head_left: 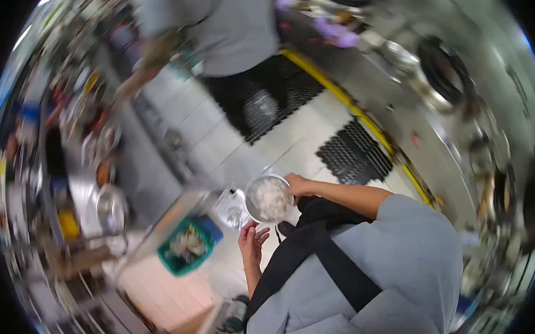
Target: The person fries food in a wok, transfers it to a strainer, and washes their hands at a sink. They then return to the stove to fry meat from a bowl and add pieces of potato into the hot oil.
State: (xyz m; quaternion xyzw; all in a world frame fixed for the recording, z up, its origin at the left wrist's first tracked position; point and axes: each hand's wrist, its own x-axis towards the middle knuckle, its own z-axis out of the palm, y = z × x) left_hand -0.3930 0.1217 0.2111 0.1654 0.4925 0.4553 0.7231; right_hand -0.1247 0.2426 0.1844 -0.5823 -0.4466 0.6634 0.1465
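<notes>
A round metal bowl [248, 209] holds a heap of white, lumpy food [273, 199], too blurred to name. My right hand [300, 185] has its fingers closed over the bowl's rim on the right side. Just below the opposite part of the rim, my left hand [252, 243] is palm up with fingers apart, the fingertips right at the bowl's edge. Past the bowl's left side lies a shiny silver tray-like piece [232, 207], partly hidden by the bowl.
A green basket [164, 259] with pale contents stands at lower left. Another person [226, 29] works at the left counter [139, 139]. Black mats [354, 152] lie on the tiled floor [292, 159]. A steel counter with a yellow edge [343, 98] runs along the right, with pans on it.
</notes>
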